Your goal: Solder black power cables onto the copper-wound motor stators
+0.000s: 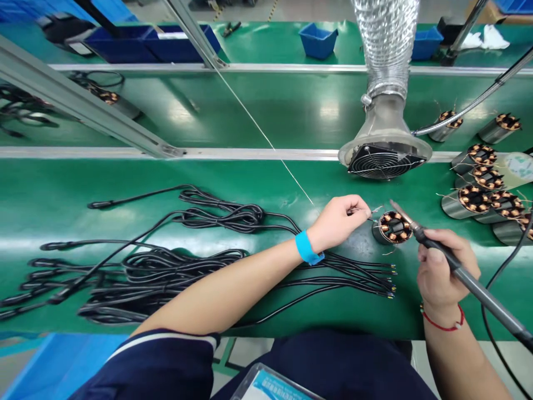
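Observation:
My left hand [343, 219] pinches a thin wire end just left of a motor stator [392, 228], a metal cylinder ringed with copper windings. Wrapped around a soldering iron [445, 255], my right hand [447, 266] sits to the stator's right. The iron's tip points up and left, close above the stator's far edge; whether it touches a wire I cannot tell. Black cables [350, 280] with stripped, coloured ends run beneath my left forearm toward the stator. A thin pale strand [291, 173] slants down from above toward my left hand.
A fume extractor hood [385, 150] on a foil duct hangs beyond the stator. More stators [470, 203] crowd the right side. Coiled black cables [166, 278] cover the left bench. A metal frame post [83, 94] slants across the upper left. Blue bins [318, 41] stand at the back.

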Available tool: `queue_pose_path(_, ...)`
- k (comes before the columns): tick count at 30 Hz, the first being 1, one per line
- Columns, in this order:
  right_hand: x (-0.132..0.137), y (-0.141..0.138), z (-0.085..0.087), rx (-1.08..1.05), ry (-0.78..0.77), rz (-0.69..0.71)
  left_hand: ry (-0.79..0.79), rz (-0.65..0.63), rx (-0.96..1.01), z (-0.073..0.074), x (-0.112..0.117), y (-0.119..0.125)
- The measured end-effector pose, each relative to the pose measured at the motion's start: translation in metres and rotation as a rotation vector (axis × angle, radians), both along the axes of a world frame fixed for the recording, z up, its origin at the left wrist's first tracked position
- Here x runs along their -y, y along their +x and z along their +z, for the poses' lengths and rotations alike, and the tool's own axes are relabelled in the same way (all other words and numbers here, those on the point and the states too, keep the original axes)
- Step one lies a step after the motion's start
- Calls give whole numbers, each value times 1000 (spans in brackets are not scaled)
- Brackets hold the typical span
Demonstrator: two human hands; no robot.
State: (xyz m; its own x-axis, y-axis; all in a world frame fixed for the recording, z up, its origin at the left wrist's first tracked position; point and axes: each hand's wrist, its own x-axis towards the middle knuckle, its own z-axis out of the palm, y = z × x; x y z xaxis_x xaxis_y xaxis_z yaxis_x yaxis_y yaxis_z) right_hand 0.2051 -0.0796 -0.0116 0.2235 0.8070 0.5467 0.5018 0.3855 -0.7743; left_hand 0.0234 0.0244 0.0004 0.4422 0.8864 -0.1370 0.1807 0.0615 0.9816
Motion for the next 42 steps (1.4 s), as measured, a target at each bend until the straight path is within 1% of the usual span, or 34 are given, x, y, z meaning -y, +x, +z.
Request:
queue_pose_path(3,-2,-2,-5,18,113,41,8,-5,-5,1,1,0)
queue_pose_path(6,-5,-4,-5,40,148,68,13,-12,13,2,2,-1)
queue_pose_path(8,-6,-4,-4,39,153,71,14,-12,26,2,2,-2)
queue_pose_path(13,-5,-4,-4,67,86,86,35,-13,41,3,2,-2)
queue_pose_path(18,-5,-6,-6,43,114,65,20,-8,43,3,2,-2)
queue_pose_path(23,-5,-6,-5,58,92,49,13,0,54,4,2,-1)
queue_pose_path(27,-7,-6,-5,80,141,27,13,11,77,3,2,0)
queue_pose_path(31,-11,-4,-5,110,204,55,-4,11,90,3,2,1)
queue_pose_path(36,-13,-3,-5,87,263,64,-3,12,86,4,2,1)
queue_pose_path(39,-14,-3,-7,83,285,83,3,14,82,5,2,1)
queue_pose_path(42,-14,-3,-7,81,271,100,5,19,82,5,2,0)
